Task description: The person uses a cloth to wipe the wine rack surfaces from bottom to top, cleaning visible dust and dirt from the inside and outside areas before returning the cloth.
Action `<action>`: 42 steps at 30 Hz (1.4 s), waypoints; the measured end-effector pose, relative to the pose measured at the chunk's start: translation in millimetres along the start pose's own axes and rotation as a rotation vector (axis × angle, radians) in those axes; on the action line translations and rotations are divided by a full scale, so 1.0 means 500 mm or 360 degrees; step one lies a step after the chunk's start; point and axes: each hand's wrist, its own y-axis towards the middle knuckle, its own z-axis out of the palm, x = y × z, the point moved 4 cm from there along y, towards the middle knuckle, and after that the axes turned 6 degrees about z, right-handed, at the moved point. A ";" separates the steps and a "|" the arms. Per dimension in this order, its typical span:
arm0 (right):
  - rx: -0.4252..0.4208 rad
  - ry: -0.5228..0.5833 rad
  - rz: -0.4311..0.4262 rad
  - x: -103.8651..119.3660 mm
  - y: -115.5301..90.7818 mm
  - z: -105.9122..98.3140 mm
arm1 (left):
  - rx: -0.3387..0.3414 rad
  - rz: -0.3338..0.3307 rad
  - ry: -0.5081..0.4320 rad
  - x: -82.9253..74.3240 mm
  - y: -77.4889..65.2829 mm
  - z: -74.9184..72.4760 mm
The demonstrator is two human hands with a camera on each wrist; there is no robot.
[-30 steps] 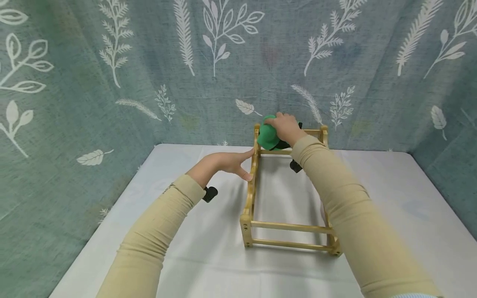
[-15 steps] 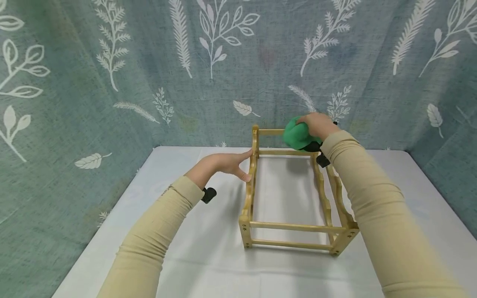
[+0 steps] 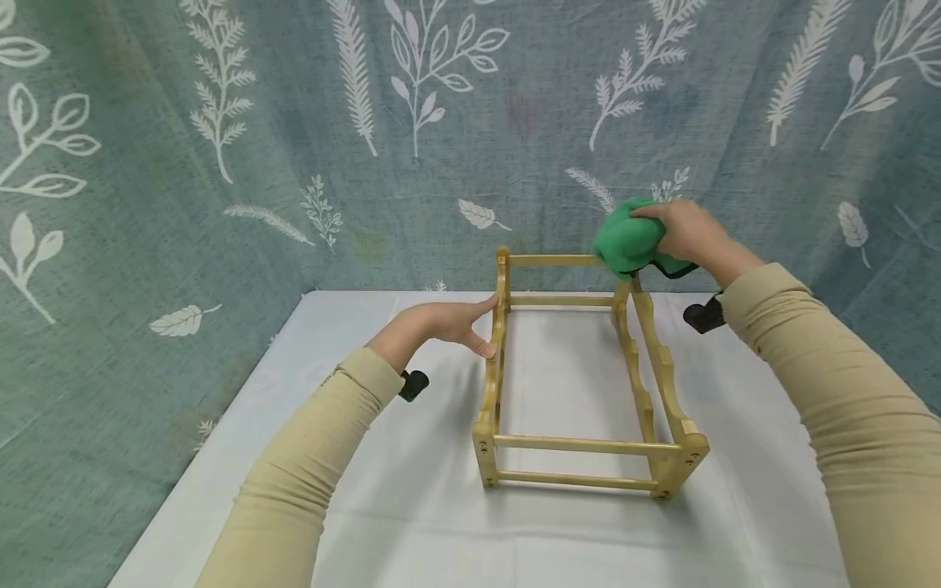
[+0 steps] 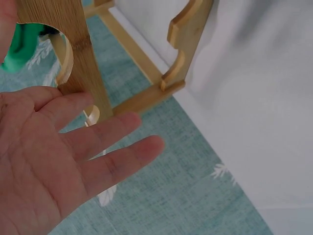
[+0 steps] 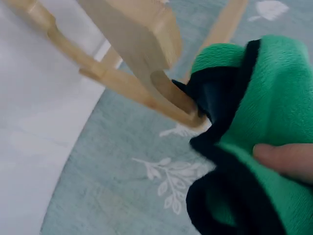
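Observation:
My right hand (image 3: 691,233) grips a folded green cloth (image 3: 628,237) with dark edging, held over the far right corner of a wooden rack (image 3: 588,446). In the right wrist view a fingertip (image 5: 281,157) presses into the bunched cloth (image 5: 274,112), whose dark edge overlaps the rack's curved end (image 5: 166,93). Midway along the rack's left side rests my left hand (image 3: 452,321), thumb and fingertips against the scalloped rail. Seen from the left wrist, the fingers (image 4: 122,156) lie spread and nearly straight beside the wooden side piece (image 4: 73,44).
The rack stands on a white-covered table (image 3: 412,506), its notched sides joined by bars at both ends. Behind and to the left hangs a blue-green curtain (image 3: 294,98) with white leaf prints. A small black device (image 3: 704,314) sits at the right wrist.
My right hand has carried the green cloth from the rack's far left corner to its far right corner, slightly higher now. The left hand and the rack have stayed in place.

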 end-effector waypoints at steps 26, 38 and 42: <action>0.0128 0.0314 -0.0005 -0.035 -0.127 0.130 | -0.0354 0.0107 0.0082 -0.022 -0.085 0.084; 0.0191 0.0343 0.0046 -0.037 -0.118 0.122 | -0.0539 0.0087 -0.0005 -0.064 -0.172 0.180; 0.0183 0.0324 0.0026 -0.035 -0.117 0.118 | -0.0526 0.0086 -0.0075 -0.059 -0.167 0.189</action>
